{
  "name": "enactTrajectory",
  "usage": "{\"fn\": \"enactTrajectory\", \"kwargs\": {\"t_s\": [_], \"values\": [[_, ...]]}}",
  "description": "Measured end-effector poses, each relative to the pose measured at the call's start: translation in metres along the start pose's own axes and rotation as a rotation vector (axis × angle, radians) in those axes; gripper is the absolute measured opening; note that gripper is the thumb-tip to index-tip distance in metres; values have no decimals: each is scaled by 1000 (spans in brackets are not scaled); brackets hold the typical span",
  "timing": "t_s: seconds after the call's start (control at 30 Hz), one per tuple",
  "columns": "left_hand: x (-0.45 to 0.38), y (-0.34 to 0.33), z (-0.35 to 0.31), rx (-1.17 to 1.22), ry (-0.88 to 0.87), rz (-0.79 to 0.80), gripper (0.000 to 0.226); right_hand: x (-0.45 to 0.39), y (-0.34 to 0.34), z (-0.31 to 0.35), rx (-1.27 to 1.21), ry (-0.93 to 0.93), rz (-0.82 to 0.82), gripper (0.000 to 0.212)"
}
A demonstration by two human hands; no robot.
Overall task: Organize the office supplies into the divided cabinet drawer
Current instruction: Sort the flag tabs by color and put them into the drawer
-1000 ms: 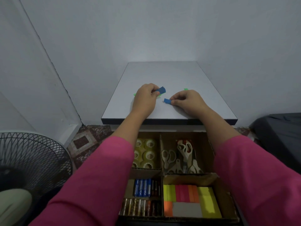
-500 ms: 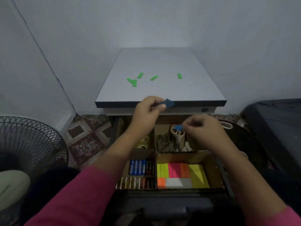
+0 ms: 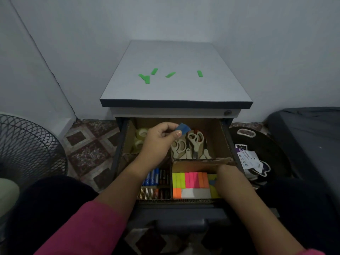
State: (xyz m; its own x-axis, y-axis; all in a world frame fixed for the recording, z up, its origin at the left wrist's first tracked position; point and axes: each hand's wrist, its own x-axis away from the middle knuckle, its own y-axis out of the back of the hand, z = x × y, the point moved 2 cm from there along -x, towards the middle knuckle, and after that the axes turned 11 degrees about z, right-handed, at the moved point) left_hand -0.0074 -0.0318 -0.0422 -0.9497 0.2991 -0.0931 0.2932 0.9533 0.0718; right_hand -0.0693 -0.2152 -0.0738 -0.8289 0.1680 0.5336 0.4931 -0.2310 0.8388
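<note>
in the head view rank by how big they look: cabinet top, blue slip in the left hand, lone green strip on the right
1. cabinet top
2. blue slip, though it is nearer the camera
3. lone green strip

The last two are unsure.

You wear long pink fabric sleeves (image 3: pixel 88 225) that end partway up each forearm, behind your bare left hand (image 3: pixel 158 138) and right hand (image 3: pixel 228 177). Neither hand carries rings or a watch.
</note>
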Motion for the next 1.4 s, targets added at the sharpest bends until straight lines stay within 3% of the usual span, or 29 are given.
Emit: {"fn": "enactTrajectory", "kwargs": {"t_s": [0.37,0.57,0.77,0.9,1.0,1.13,1.27,1.4], "values": [[-1,-4,-1,-123,10,112,14,9,26,2,26,-115,135,24],[9,-56,-1,-773,-76,672,19,21,51,-25,-275,-33,-77,22],[0,-104,19,-1168,-123,870,20,15,49,-32,-384,-42,-24,23],[-4,-115,30,-1189,-75,906,29,17,51,-34,-365,-6,-14,26],[-2,-114,35,-1179,-108,902,28,19,48,-36,-397,69,-97,29],[1,-109,34,-1184,-157,843,31,16,46,-36,-376,76,-67,30],[3,-100,28,-1133,-127,804,29,4,50,-28,-154,-92,162,25],[8,-80,17,-1018,-131,745,21,2,33,-13,26,-44,120,21]]}}
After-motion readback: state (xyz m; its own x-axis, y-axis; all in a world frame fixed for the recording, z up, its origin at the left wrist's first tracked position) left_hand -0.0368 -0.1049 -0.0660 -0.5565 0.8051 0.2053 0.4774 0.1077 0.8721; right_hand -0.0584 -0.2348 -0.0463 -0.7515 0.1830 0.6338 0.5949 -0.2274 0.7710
